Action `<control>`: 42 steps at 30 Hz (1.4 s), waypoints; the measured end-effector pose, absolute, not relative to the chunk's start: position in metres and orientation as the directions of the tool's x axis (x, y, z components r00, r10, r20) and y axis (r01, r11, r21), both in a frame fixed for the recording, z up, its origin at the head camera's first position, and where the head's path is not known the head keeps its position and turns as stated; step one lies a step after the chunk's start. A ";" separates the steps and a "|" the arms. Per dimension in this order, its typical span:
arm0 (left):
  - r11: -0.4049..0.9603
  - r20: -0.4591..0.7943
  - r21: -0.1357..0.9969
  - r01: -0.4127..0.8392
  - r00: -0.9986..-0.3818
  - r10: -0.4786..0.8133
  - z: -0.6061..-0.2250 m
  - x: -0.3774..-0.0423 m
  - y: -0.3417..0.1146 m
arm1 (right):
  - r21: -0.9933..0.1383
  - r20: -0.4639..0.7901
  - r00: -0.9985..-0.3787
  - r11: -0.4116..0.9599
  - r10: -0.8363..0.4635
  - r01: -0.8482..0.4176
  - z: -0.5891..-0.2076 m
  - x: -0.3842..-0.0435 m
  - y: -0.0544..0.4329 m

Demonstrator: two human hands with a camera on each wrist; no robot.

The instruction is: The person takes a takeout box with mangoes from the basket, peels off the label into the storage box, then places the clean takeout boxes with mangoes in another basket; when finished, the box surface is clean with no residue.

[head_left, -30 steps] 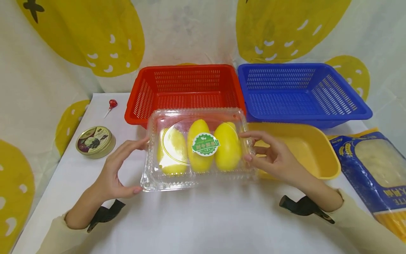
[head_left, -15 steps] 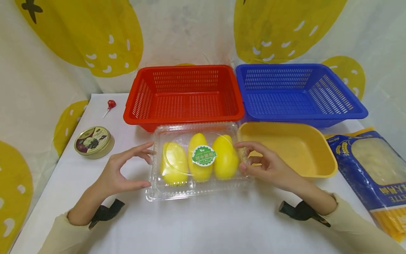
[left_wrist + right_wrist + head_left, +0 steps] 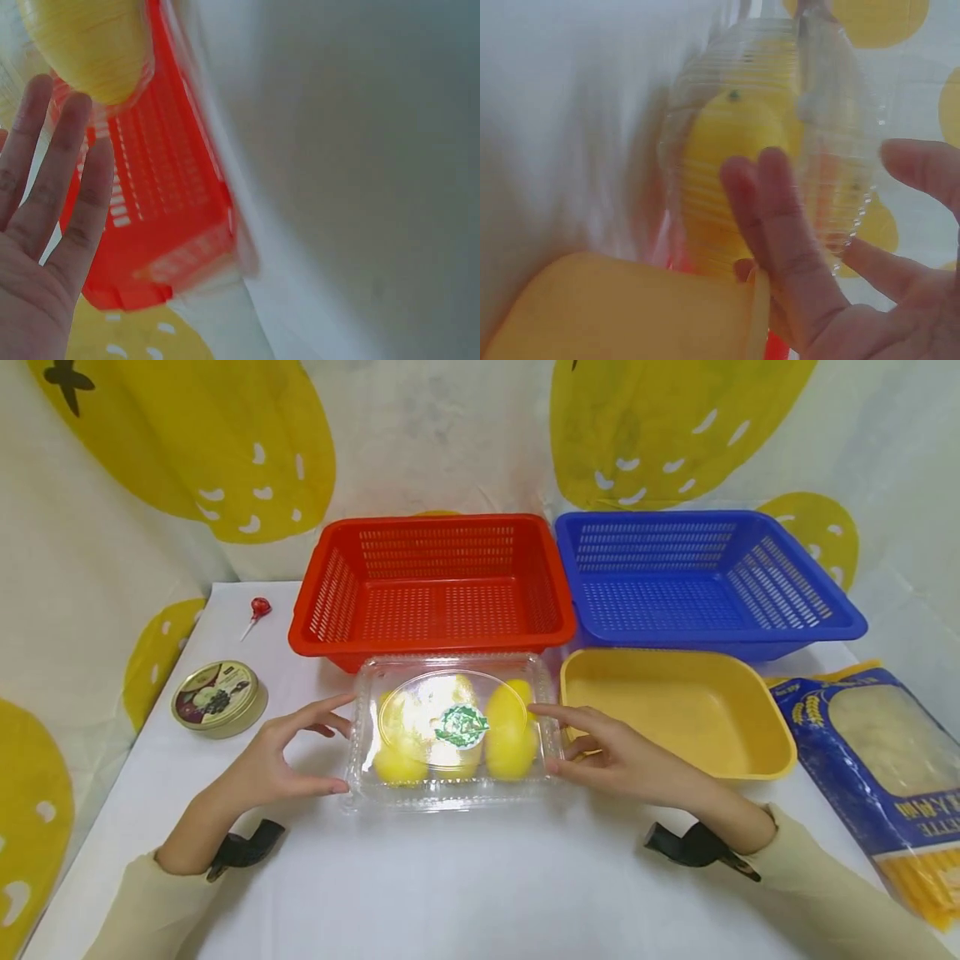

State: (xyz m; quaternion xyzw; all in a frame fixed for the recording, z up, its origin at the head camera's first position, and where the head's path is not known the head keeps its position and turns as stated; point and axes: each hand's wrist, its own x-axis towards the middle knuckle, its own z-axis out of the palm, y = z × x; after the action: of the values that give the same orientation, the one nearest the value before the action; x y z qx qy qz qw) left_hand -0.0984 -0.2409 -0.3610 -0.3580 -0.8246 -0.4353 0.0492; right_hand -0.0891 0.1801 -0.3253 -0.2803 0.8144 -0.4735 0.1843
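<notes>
My left hand [image 3: 262, 768] is open, fingers extended just beside one end of the clear box [image 3: 442, 792] of yellow fruit [image 3: 512, 739]. My right hand [image 3: 626, 764], also open, has straight fingers at the other end. The box sits low at the counter [image 3: 465, 885], between me and the red basket [image 3: 431, 642], beside the yellow tub [image 3: 682, 714].

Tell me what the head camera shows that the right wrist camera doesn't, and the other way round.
Only the head view shows the red lollipop, round tin, blue basket, blue bag and green-and-white label.

Only the right wrist view shows a dark spot on the end of one yellow fruit.

Both show the clear box with fruit inside, the right hand and the yellow tub.
</notes>
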 end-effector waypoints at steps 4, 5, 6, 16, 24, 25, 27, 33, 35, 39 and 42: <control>0.414 0.350 0.685 0.600 -0.769 0.535 -0.362 -0.099 -0.247 | -0.845 -0.057 -0.739 0.426 -0.672 -0.322 -0.325 -0.092 0.175; 0.427 0.337 0.685 0.591 -0.776 0.534 -0.362 -0.099 -0.249 | -0.840 -0.063 -0.734 0.433 -0.677 -0.327 -0.325 -0.093 0.174; 0.443 0.322 0.682 0.581 -0.784 0.531 -0.362 -0.099 -0.250 | -0.834 -0.069 -0.730 0.441 -0.680 -0.332 -0.324 -0.093 0.173; 0.508 0.266 0.674 0.537 -0.817 0.511 -0.365 -0.100 -0.255 | -0.768 -0.100 -0.737 0.522 -0.669 -0.370 -0.322 -0.094 0.168; 0.502 0.256 0.677 0.538 -0.812 0.524 -0.366 -0.102 -0.255 | -0.693 -0.137 -0.744 0.599 -0.655 -0.400 -0.317 -0.093 0.167; 0.496 0.262 0.676 0.544 -0.808 0.528 -0.366 -0.102 -0.255 | -0.677 -0.129 -0.741 0.605 -0.659 -0.419 -0.316 -0.094 0.166; 0.471 0.287 0.679 0.564 -0.794 0.537 -0.367 -0.103 -0.256 | -0.634 -0.113 -0.741 0.623 -0.661 -0.458 -0.313 -0.096 0.164; 0.460 0.333 0.657 0.597 -0.777 0.534 -0.366 -0.106 -0.256 | -0.573 -0.052 -0.772 0.652 -0.633 -0.496 -0.306 -0.100 0.157; 0.490 0.332 0.639 0.593 -0.787 0.519 -0.365 -0.106 -0.256 | -0.583 0.007 -0.788 0.637 -0.616 -0.503 -0.306 -0.102 0.155; 0.539 0.329 0.620 0.570 -0.813 0.481 -0.363 -0.108 -0.254 | -0.622 0.146 -0.800 0.575 -0.582 -0.532 -0.308 -0.106 0.148; 0.575 0.297 0.627 0.525 -0.844 0.446 -0.362 -0.111 -0.250 | -0.651 0.220 -0.793 0.520 -0.568 -0.553 -0.310 -0.108 0.140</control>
State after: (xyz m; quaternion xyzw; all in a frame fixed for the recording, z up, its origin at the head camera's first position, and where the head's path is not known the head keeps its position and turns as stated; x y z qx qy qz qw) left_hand -0.1114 -0.2499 -0.3617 -0.2740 -0.8859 -0.3705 0.0532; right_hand -0.1084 0.1403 -0.3096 -0.3213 0.8717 -0.3700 0.0100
